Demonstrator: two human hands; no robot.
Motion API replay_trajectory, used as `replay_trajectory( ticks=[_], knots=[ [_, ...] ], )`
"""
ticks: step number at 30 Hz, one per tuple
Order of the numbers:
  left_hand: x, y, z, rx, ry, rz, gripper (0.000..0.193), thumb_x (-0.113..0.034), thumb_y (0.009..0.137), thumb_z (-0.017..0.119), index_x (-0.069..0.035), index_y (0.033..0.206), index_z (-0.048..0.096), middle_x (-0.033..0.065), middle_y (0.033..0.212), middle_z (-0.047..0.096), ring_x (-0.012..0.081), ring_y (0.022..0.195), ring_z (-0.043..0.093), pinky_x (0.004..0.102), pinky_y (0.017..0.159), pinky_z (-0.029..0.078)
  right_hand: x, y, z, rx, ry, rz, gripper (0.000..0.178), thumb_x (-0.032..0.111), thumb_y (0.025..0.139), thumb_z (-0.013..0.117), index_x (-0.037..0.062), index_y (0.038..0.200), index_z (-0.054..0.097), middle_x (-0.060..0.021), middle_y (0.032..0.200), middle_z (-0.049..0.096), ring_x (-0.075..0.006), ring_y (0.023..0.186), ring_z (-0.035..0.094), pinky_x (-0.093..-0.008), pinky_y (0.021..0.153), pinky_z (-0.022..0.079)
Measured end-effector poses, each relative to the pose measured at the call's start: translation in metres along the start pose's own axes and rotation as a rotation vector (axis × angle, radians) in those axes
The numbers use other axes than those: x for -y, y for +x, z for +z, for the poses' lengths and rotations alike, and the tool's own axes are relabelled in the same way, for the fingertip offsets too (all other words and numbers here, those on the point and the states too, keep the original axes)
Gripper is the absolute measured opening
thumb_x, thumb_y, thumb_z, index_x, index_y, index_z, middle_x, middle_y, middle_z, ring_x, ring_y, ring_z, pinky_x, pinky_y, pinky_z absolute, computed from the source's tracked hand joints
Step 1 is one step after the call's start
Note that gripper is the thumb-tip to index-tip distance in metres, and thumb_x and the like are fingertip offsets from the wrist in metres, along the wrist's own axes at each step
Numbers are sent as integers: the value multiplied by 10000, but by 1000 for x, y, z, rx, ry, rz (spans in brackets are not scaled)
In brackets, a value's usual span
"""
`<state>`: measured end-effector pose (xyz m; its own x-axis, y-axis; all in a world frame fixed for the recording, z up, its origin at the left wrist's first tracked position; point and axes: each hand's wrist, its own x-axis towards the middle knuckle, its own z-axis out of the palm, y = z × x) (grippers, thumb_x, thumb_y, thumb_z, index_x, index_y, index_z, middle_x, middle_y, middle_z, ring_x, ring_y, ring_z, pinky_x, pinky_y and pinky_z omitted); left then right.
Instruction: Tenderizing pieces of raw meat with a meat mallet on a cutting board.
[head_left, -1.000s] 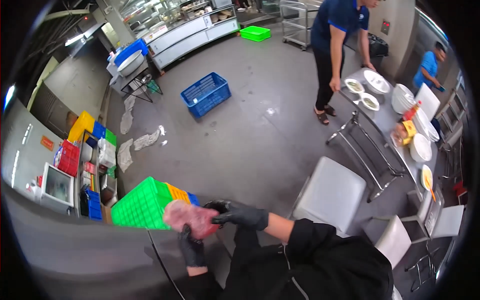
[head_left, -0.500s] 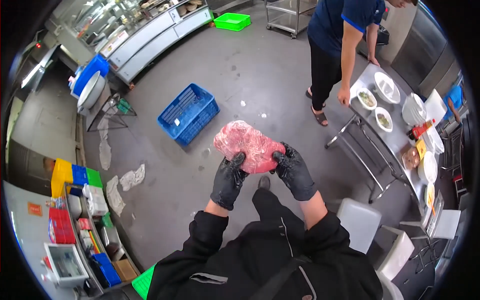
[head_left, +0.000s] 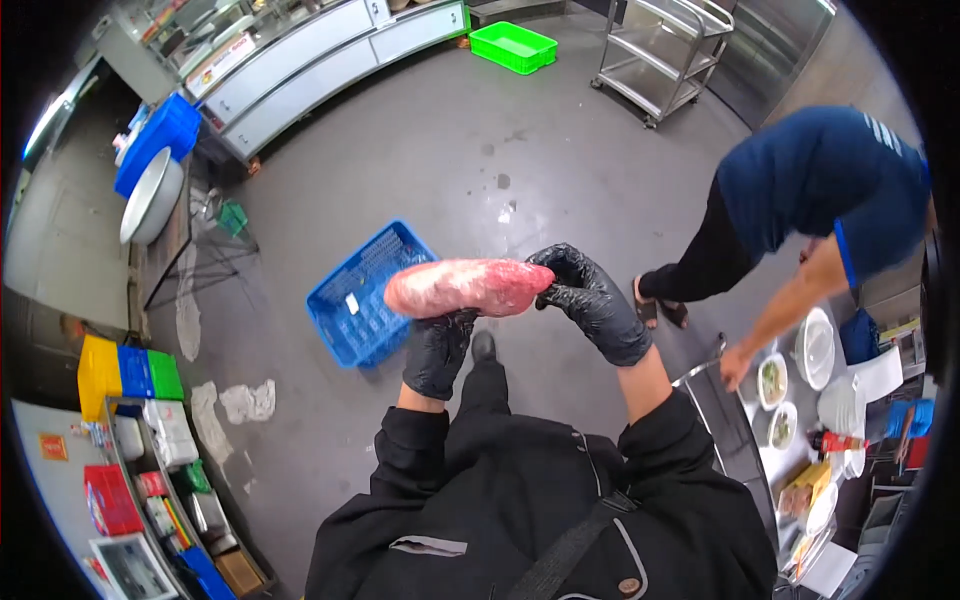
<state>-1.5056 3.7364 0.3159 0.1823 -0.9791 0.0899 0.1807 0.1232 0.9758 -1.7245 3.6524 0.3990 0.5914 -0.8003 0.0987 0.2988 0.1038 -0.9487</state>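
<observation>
A slab of raw red meat with pale fat point(head_left: 465, 287), its surface shiny as if in clear wrap, is held up in front of me, its narrow edge more toward me. Under its left part, my left hand point(head_left: 438, 352) in a black glove grips it from below; the fingers are partly hidden behind it. My right hand point(head_left: 595, 305), gloved too, has thumb and fingers closed on the tapered right end. Beyond the meat's left end, a blue plastic crate point(head_left: 333, 335) stands on the floor with a small white piece inside.
A co-worker in dark blue point(head_left: 810, 190) bends at the right over a metal table with several bowls point(head_left: 772, 382). A wheeled steel cart point(head_left: 660, 62) and a green crate point(head_left: 513, 48) stand far off. Loaded shelves point(head_left: 175, 480) and white cloths point(head_left: 247, 402) lie left.
The meat has been tilted so it looks thinner, and it has moved slightly left. My right hand has risen to its end. The co-worker has bent down over the table.
</observation>
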Motion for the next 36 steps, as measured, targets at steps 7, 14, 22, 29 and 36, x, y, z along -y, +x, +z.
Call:
replay_trajectory(
  ticks=[7,14,22,29,36],
  knots=[
    [-29,344,56,170,-160,-57,422,-132,938,466,34,1322,413,142,1321,475,189,1160,491,325,1021,380,45,236,-153,-10,653,257,459,322,906,534,36,1260,477,-124,1159,573,-263,942,611,-382,722,530],
    [15,619,131,676,-541,-478,620,-110,834,633,-7,1369,337,150,1306,494,251,1186,496,378,1016,399,62,445,-355,-648,265,-73,295,57,825,644,35,1097,532,-42,986,581,-135,889,578,-261,777,507],
    [47,936,192,128,-552,-517,515,-58,771,691,-7,1242,487,97,1172,585,207,1076,570,342,933,457,113,736,-537,-559,-378,-148,185,100,857,641,16,1008,574,-29,978,604,-107,921,550,-278,840,444],
    [102,1240,207,75,-453,-391,458,-16,772,661,3,1204,509,103,1109,613,202,1002,607,327,879,495,150,1007,-706,-74,-1283,-287,235,110,730,662,85,960,623,-131,923,569,-322,874,555,-384,759,468],
    [166,1561,292,5,-599,-631,300,-95,847,582,-14,1133,543,126,1141,562,278,1041,573,449,854,523,178,1213,-913,-210,-1121,-162,183,111,701,616,41,860,560,-134,777,536,-303,739,543,-383,664,452]
  ],
)
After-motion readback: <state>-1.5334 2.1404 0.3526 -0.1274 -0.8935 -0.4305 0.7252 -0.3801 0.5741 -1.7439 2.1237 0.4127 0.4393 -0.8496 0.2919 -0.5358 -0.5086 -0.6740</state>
